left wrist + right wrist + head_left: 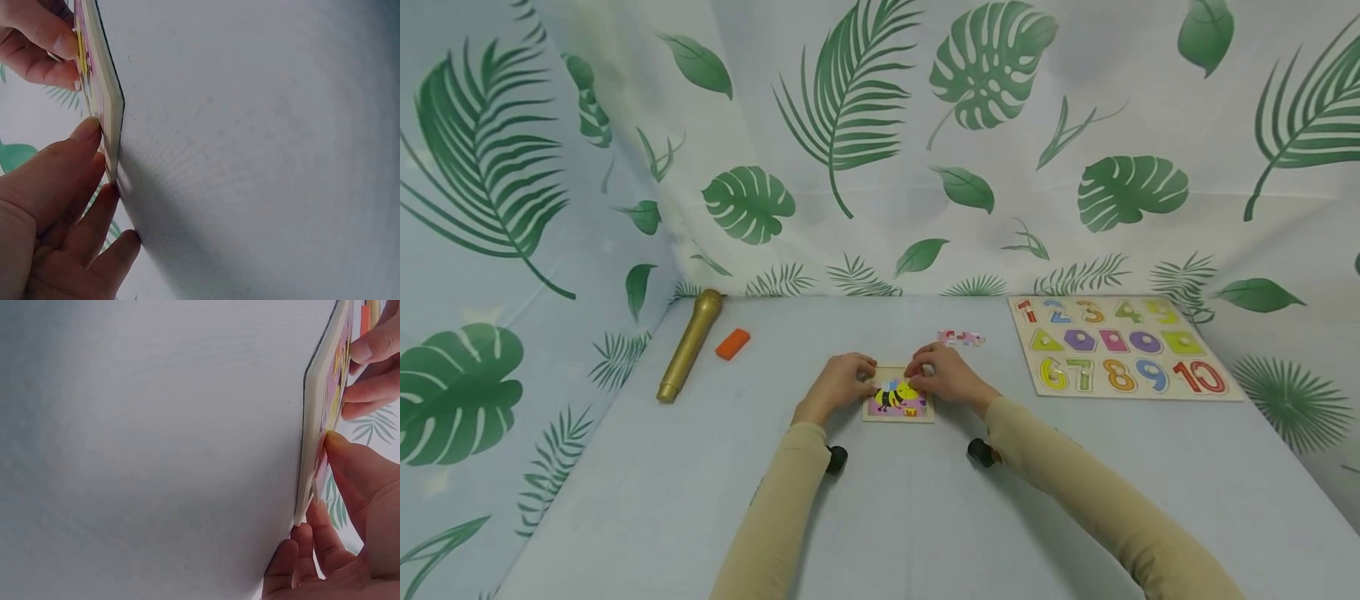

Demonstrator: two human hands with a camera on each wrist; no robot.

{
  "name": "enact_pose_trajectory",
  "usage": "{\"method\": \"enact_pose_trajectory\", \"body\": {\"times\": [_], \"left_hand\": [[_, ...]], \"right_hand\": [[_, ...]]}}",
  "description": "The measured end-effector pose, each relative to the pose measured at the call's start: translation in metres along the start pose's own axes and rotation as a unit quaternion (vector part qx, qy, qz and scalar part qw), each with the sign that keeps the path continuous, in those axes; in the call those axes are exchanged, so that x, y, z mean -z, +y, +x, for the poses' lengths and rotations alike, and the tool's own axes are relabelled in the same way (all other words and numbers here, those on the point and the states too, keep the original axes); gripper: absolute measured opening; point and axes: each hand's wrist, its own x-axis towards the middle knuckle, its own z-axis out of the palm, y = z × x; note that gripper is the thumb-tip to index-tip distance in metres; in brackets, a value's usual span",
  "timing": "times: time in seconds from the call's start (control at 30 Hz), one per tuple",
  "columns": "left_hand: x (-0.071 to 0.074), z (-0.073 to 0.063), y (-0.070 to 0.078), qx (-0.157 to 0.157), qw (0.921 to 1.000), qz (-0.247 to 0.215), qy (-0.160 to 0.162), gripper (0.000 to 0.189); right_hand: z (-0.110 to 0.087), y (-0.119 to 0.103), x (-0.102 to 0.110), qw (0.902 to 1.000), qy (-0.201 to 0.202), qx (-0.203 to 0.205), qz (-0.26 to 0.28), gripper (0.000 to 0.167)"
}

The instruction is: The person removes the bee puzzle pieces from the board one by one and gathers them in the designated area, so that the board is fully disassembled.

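Observation:
A small bee jigsaw puzzle in a light wooden tray lies flat on the table, its yellow and black bee showing on pink. My left hand holds the tray by its left side, thumb over the rim and fingers along the edge. At the upper right, my right hand pinches a puzzle piece between thumb and index finger. That piece sits slightly raised from the tray, and the fingers partly hide it. Loose puzzle pieces lie just beyond my right hand.
At the right is a wooden number and shape board. A gold microphone and an orange block lie at the left. A leaf-printed curtain stands along the table's back edge.

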Motion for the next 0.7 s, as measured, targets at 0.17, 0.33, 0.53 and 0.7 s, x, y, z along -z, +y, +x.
{"method": "enact_pose_trajectory", "body": {"times": [0.17,0.33,0.53,0.7], "left_hand": [[0.0002,0.0009,-0.0009,0.002,1.0,-0.001,-0.001,0.032],[-0.0009,0.0021,-0.0014,0.0,1.0,-0.003,-0.002,0.032],[-0.0005,0.002,-0.0005,0.002,1.0,-0.004,-0.004,0.032],[0.0002,0.0014,0.0,0.006,1.0,0.001,-0.006,0.032]], "right_hand": [[-0.0006,-0.0017,0.0003,0.9999,0.009,0.009,-0.006,0.005],[-0.0026,-0.0022,-0.0002,0.9996,0.016,0.018,-0.013,0.006],[-0.0019,-0.0019,-0.0008,0.9981,0.015,0.047,-0.037,0.006],[-0.0011,-0.0037,-0.0011,0.9984,0.001,0.039,-0.042,0.008]]}}
